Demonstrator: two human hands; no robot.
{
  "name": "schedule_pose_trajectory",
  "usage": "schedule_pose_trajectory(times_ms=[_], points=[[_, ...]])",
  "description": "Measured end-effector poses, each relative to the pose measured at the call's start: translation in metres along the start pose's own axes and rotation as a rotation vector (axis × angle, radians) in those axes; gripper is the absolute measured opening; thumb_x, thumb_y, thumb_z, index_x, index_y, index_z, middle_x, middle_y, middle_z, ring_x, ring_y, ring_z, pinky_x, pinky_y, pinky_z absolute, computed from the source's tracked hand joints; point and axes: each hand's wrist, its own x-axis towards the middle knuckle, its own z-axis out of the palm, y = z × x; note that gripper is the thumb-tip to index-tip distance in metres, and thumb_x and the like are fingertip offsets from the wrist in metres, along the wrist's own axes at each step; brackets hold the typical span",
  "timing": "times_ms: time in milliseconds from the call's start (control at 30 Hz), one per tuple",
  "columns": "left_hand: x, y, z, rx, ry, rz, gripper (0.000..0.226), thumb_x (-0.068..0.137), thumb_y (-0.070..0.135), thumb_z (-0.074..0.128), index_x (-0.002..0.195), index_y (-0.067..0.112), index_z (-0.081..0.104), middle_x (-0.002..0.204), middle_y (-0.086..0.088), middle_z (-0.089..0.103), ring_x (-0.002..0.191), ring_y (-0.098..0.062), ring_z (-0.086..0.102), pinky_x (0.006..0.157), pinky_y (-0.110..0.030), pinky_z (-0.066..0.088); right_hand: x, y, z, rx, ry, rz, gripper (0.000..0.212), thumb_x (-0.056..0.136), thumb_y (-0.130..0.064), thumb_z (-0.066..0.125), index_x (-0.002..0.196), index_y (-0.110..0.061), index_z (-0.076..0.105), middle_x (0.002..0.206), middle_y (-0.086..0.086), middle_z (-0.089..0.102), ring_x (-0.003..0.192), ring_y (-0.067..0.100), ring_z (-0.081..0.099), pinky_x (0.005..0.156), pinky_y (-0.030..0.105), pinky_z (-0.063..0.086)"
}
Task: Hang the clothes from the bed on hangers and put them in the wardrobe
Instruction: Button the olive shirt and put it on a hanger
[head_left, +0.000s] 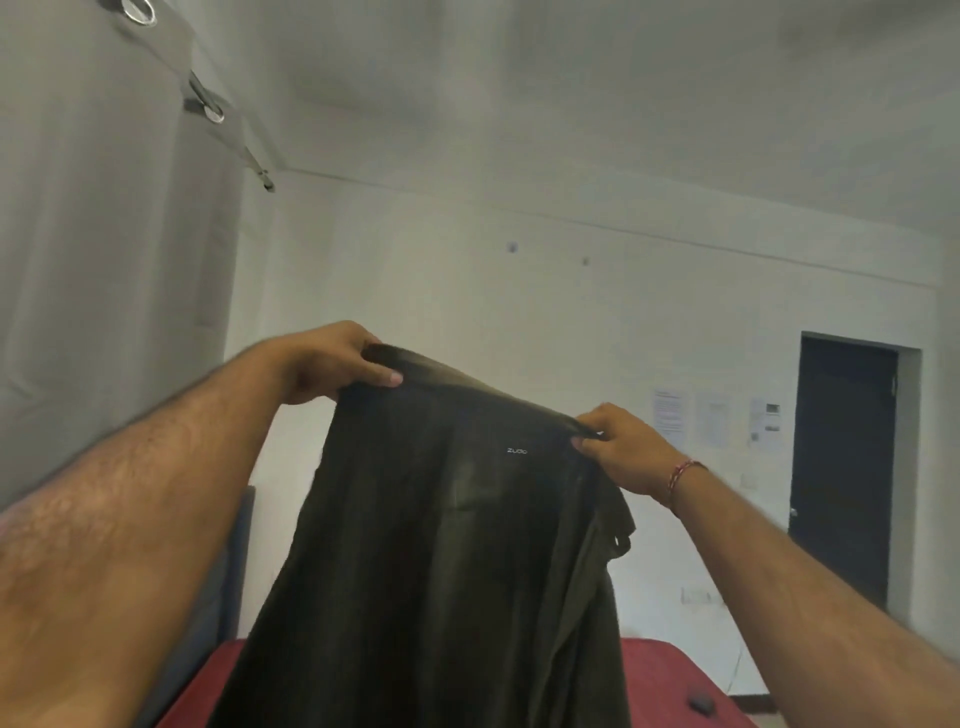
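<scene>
Gripping one garment (441, 545), two hands.

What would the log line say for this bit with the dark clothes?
left hand: grips top edge | right hand: pinches top edge | dark olive garment: held up, hanging over red bed | hanger: none in view

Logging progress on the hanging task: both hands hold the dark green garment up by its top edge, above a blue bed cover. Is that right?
Not quite: the bed cover is red, not blue, as the head view shows. The rest holds: the left hand and right hand each grip the top edge of the dark green garment, holding it up above the bed.
</scene>
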Motion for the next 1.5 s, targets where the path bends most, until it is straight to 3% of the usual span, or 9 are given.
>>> schedule_pose_trajectory(times_ms=[200,367,467,633,767,900,1100,1333,1500], points=[[0.022,0.013,0.046,-0.350,0.334,0.030,0.021,0.102,0.014,0.065,0.121,0.022,0.065,0.110,-0.016,0.072,0.100,-0.031,0.072,0.087,-0.042,0.062,-0.006,0.045,0.018,-0.576,0.012,0.047,0.010,0.090,-0.023,0.062,0.098,-0.027,0.065,0.100,0.001,0.068,0.085,0.024,0.065,0.077,0.032,0.054],[0.017,0.016,0.048,-0.398,0.416,-0.002,0.022,0.106,0.007,0.050,0.098,0.024,0.061,0.095,-0.008,0.064,0.080,-0.020,0.061,0.063,-0.027,0.052,-0.012,0.103,0.028,0.062,0.108,0.298,0.016,0.080,-0.003,0.064,0.080,-0.016,0.073,0.082,0.011,0.072,0.080,0.030,0.070,0.075,0.042,0.061],[0.007,-0.002,0.042,-0.269,0.302,-0.012,0.039,0.099,0.000,0.047,0.085,0.018,0.078,0.098,-0.007,0.072,0.091,-0.024,0.065,0.073,-0.030,0.054,-0.016,0.122,0.021,0.497,0.140,0.315,0.004,0.088,-0.010,0.078,0.089,-0.014,0.078,0.086,0.013,0.077,0.087,0.034,0.073,0.077,0.045,0.062],[-0.008,-0.028,0.039,0.396,0.069,-0.109,0.015,0.090,0.013,0.078,0.102,0.021,0.083,0.095,0.005,0.079,0.095,-0.015,0.070,0.092,-0.032,0.053,-0.020,0.131,0.007,0.789,0.040,0.374,0.024,0.091,-0.027,0.077,0.103,-0.006,0.077,0.101,0.011,0.078,0.103,0.034,0.071,0.080,0.042,0.059],[-0.002,-0.054,0.043,0.754,0.333,-0.103,0.004,0.087,0.023,0.081,0.090,0.025,0.078,0.098,-0.004,0.078,0.086,-0.020,0.067,0.085,-0.033,0.052,-0.018,0.119,0.016,0.660,0.053,0.421,0.056,0.079,-0.043,0.087,0.100,0.008,0.074,0.101,0.024,0.074,0.098,0.043,0.071,0.086,0.051,0.060],[-0.021,-0.057,0.046,0.743,0.604,-0.184,0.023,0.093,0.036,0.076,0.090,0.013,0.078,0.094,-0.013,0.073,0.085,-0.031,0.063,0.076,-0.036,0.048,-0.022,0.102,0.035,0.834,0.055,0.459,0.038,0.099,-0.034,0.067,0.101,0.004,0.076,0.103,0.021,0.076,0.100,0.038,0.071,0.073,0.037,0.059],[-0.081,-0.058,0.026,0.671,0.508,-0.310,0.047,0.093,0.048,0.072,0.063,0.013,0.063,0.064,-0.007,0.062,0.064,-0.025,0.058,0.057,-0.033,0.035,-0.061,0.082,0.046,0.515,0.081,0.365,0.045,0.105,-0.038,0.053,0.095,0.002,0.073,0.089,0.016,0.071,0.084,0.031,0.065,0.077,0.040,0.054],[-0.178,-0.082,-0.002,0.453,0.566,-0.243,0.009,0.096,0.015,0.066,0.098,0.010,0.074,0.097,-0.018,0.074,0.092,-0.038,0.069,0.086,-0.047,0.055,-0.156,0.009,0.036,0.368,0.058,0.322,0.028,0.092,-0.035,0.076,0.077,-0.012,0.078,0.078,0.003,0.074,0.078,0.015,0.067,0.072,0.029,0.053],[-0.275,-0.102,0.000,0.001,0.600,-0.317,0.022,0.103,0.017,0.043,0.115,0.011,0.061,0.100,-0.016,0.072,0.082,-0.033,0.075,0.063,-0.040,0.058,-0.244,-0.056,0.042,0.354,-0.144,0.278,0.021,0.099,-0.022,0.066,0.083,-0.011,0.074,0.081,0.007,0.068,0.079,0.019,0.061,0.077,0.035,0.051]])
